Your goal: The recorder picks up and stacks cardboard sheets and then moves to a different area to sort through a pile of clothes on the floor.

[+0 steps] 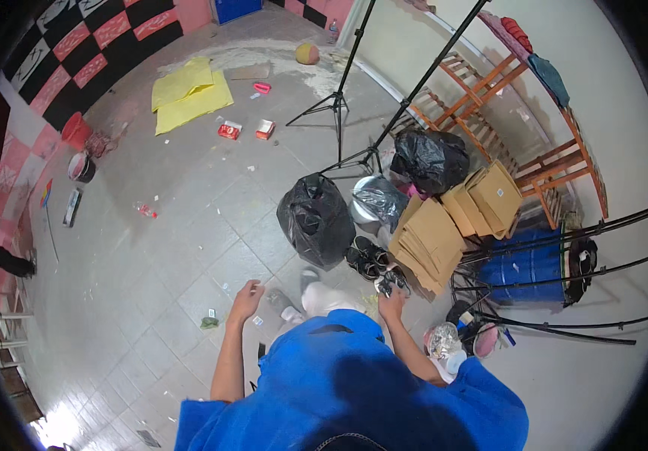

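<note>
Just ahead of my right hand (393, 303), a small dark object (384, 286) lies on the floor tiles touching my fingertips, beside the pair of black shoes (367, 258), so this hand is far nearer than my left hand (246, 299), which hangs loose and empty, fingers slack; whether the right has closed on the object I cannot tell. Beyond the shoes stands a tied black rubbish bag (315, 218), with fanned tan flattened cartons (436, 237) to its right. Two small red-and-white packets (245, 130) lie far off by yellow sheets (188, 94).
</note>
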Demonstrator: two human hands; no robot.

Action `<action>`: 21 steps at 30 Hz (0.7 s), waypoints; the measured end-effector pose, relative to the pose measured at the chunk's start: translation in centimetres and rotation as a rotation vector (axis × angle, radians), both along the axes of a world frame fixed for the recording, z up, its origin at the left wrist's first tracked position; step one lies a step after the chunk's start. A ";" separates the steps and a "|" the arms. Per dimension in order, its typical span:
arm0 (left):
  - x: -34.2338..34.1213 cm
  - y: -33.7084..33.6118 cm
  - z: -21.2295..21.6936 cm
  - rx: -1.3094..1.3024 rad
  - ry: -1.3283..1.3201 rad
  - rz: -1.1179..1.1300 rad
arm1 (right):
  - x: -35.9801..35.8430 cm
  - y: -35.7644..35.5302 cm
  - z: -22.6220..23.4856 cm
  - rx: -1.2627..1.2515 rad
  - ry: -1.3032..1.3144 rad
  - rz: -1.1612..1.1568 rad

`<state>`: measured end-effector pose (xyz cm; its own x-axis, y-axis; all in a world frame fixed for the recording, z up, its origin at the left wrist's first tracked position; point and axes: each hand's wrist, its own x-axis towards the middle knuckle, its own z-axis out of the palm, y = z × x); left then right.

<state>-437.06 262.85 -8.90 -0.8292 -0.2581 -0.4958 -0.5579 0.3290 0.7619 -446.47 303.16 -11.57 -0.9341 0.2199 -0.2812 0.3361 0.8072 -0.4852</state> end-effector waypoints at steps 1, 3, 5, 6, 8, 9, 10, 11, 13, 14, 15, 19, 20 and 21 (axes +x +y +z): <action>0.4 -0.3 0.3 -0.018 -0.004 0.094 | -1.0 -1.2 0.2 0.001 -0.024 -0.012; 1.1 -1.0 1.0 -0.026 0.007 0.130 | -3.5 -3.6 0.4 -0.012 0.052 0.131; 1.7 -1.5 1.9 -0.045 0.011 0.204 | -5.8 -6.2 0.5 -0.050 0.032 0.175; 1.8 -1.8 2.3 -0.082 -0.003 0.209 | -7.2 -7.7 0.5 -0.081 0.029 0.195; 1.9 -2.3 3.2 -0.140 -0.031 0.250 | -9.7 -10.9 0.2 -0.101 0.012 0.252; 1.7 -2.6 3.5 -0.158 -0.011 0.280 | -10.9 -12.2 0.1 -0.135 0.042 0.311; 1.4 -2.7 3.8 -0.167 -0.020 0.284 | -11.9 -13.3 0.0 -0.161 0.026 0.320; 1.0 -3.0 4.0 -0.178 -0.029 0.278 | -12.9 -14.4 -0.1 -0.179 0.005 0.314; 0.1 -3.4 4.1 -0.171 -0.053 0.314 | -14.5 -16.1 -0.1 -0.211 0.011 0.342; -0.3 -3.6 4.2 -0.169 -0.059 0.294 | -15.2 -16.5 0.1 -0.241 0.055 0.334; -0.7 -3.9 4.0 -0.164 -0.060 0.279 | -16.0 -16.9 0.2 -0.270 0.103 0.326; -1.4 -5.0 3.2 -0.132 -0.100 0.295 | -18.3 -17.9 0.8 -0.245 0.178 0.385; -1.2 -5.2 3.0 -0.143 -0.046 0.413 | -18.7 -18.3 0.8 -0.245 0.178 0.388; -0.7 -5.2 2.8 -0.189 -0.047 0.372 | -19.5 -19.0 0.7 -0.245 0.162 0.457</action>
